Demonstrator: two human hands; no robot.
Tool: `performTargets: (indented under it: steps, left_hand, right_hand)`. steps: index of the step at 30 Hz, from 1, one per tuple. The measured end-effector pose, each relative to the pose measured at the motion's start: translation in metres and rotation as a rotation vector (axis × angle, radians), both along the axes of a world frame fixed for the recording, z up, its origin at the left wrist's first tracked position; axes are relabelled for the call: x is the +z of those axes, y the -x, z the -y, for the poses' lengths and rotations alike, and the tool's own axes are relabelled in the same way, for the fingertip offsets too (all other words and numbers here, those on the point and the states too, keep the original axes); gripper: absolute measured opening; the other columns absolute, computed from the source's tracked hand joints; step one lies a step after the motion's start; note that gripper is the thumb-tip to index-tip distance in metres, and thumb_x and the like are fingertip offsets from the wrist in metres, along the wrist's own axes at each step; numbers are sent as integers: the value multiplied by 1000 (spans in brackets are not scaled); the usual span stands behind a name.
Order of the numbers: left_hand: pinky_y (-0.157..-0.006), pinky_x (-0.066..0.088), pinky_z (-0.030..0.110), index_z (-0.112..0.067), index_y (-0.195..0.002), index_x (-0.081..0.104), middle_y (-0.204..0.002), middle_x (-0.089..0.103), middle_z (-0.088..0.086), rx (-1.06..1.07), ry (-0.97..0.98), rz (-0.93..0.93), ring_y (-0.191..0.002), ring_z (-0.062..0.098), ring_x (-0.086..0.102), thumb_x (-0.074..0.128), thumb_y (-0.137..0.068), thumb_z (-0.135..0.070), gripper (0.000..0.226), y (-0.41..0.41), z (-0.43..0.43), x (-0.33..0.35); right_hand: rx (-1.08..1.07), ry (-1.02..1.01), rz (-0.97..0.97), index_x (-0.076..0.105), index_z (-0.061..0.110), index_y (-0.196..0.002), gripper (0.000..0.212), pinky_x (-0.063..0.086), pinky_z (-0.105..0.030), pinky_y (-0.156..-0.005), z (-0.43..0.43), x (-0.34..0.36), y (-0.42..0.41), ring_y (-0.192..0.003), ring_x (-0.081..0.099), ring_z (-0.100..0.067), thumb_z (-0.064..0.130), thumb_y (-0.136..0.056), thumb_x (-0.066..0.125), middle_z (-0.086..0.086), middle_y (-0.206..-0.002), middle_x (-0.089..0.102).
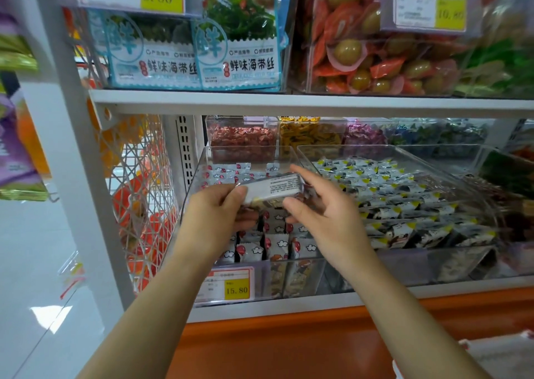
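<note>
Standing by the shelf [289, 102], I saw the left hand [215, 209] gripping a small wrapped packet [271, 189] by its left end, fingers curled round it, just above the clear bin [194, 182]. The right hand [320, 205] was loosely spread, forefinger over and thumb under the packet's right end; whether they touched it I could not tell. With only one end firmly held, the slick wrapper could slip and the packet drop askew onto the neat rows [277, 245] below, toppling them. A careless nudge rightward could land it in the neighbouring bin [410, 266] instead.
</note>
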State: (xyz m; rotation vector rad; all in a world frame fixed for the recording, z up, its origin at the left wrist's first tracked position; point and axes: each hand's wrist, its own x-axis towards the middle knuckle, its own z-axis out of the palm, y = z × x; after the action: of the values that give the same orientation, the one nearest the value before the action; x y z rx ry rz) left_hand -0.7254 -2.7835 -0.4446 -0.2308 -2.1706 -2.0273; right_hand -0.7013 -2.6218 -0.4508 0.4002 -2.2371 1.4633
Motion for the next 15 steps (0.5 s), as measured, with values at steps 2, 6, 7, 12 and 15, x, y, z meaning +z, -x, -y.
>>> performTargets:
  steps: [2, 6, 7, 12, 15]
  left_hand:
    - [-59, 58, 24, -18, -83, 63, -80, 68, 10, -3, 18, 18, -70, 17, 70, 47, -97, -18, 22, 0, -5, 0]
    - [-71, 55, 32, -14, -112, 61, -98, 65, -2, 72, 223, -59, -87, 18, 63, 44, -97, -29, 27, 9, -5, 4]
    - [-73, 50, 30, -15, -117, 59, -102, 62, -3, 108, 330, -104, -87, 17, 61, 45, -97, -30, 28, 15, -4, 6]
    - [-97, 42, 38, -10, -115, 61, -125, 57, 11, 125, 895, -224, -108, 25, 53, 43, -97, -19, 27, 66, -4, 13]
    - [-108, 29, 51, -19, -121, 58, -137, 45, 11, 84, 1082, -188, -127, 31, 38, 39, -98, -23, 30, 101, -10, 11]
  right_hand:
    - [-27, 33, -28, 47, 32, -131, 44, 56, -26, -81, 0, 1, 2, -96, 65, -9, 22, -90, 59, 1, -122, 61]
    - [-206, 61, -65, 56, 19, -124, 39, 58, -24, -71, -13, 12, 15, -84, 67, -11, 17, -86, 64, 4, -103, 65]
    - [-256, 100, -67, 57, 17, -121, 37, 58, -26, -70, -18, 16, 22, -81, 68, -13, 17, -85, 65, 2, -103, 64]
    - [-291, 89, 1, 60, 4, -107, 28, 54, -44, -84, -29, 32, 70, -92, 65, -23, 16, -84, 68, -8, -107, 65]
    - [-237, 52, 19, 61, 5, -109, 27, 51, -48, -90, -27, 37, 98, -99, 63, -26, 13, -84, 68, -6, -109, 64]
